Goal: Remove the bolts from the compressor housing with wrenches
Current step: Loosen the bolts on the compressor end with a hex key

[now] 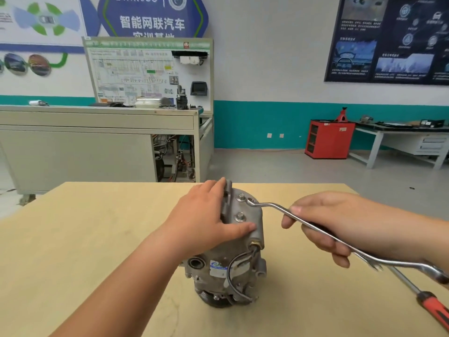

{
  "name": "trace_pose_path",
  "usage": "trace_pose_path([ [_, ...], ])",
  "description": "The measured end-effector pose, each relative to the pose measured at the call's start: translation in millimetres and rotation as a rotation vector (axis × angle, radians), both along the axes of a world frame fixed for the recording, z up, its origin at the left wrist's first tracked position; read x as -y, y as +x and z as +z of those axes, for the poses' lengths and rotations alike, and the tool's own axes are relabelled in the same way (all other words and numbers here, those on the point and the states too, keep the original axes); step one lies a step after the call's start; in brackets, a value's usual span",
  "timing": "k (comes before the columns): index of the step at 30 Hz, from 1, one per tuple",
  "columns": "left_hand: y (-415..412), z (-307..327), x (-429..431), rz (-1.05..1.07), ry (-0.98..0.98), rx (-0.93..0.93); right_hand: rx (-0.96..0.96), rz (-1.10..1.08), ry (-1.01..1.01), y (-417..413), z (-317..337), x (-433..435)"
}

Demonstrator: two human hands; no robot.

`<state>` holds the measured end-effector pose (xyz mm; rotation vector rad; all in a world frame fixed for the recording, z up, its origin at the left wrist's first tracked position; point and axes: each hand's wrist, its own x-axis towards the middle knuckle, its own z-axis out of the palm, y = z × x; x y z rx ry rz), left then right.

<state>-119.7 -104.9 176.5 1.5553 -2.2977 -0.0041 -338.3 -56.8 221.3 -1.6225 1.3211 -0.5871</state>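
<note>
A compressor [233, 259] stands on end at the middle of the desk [97, 239], its bolted face turned up so the fasteners can be reached from above. Two bolts [241, 197] sit seated in that face, one far, one nearer. The left hand [204, 215] lies flat over the housing's left side, fingers straight and thumb pressed across the near edge, apparently to stop the body twisting. The right hand [325, 222] grips a bent wrench [274, 206], its head at the far right of the face, just beside the far bolt; whether it sits on a third bolt cannot be told. The wrench's near end blurs into bright metal at the right edge. A red-handled screwdriver [433, 310] lies near right, cut off by the frame.
</note>
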Motion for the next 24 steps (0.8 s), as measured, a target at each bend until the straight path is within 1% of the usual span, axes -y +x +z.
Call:
trace_pose_path([
  [5, -1, -5, -6, 0.001, -0.09, -0.085, -0.145, 0.029, -0.06, 14, -2, -13],
  [10, -3, -11, -5, 0.012, -0.126, -0.13, -0.297, 0.054, -0.081, 21, 3, -15],
  [12, -4, -13, -5, 0.024, -0.141, -0.144, -0.397, 0.08, -0.091, 23, 5, -14],
  [15, -7, -13, -6, 0.039, -0.141, -0.151, -0.625, 0.105, -0.155, 28, 9, -12],
  [20, -9, -10, -9, 0.073, -0.113, -0.11, -0.933, 0.142, -0.226, 34, 25, -7],
  [22, -12, -10, -11, 0.113, -0.11, -0.077, -1.017, 0.124, -0.277, 36, 28, -9],
  [24, -17, -10, -12, 0.166, -0.104, -0.052, -1.046, 0.073, -0.323, 38, 27, -12],
])
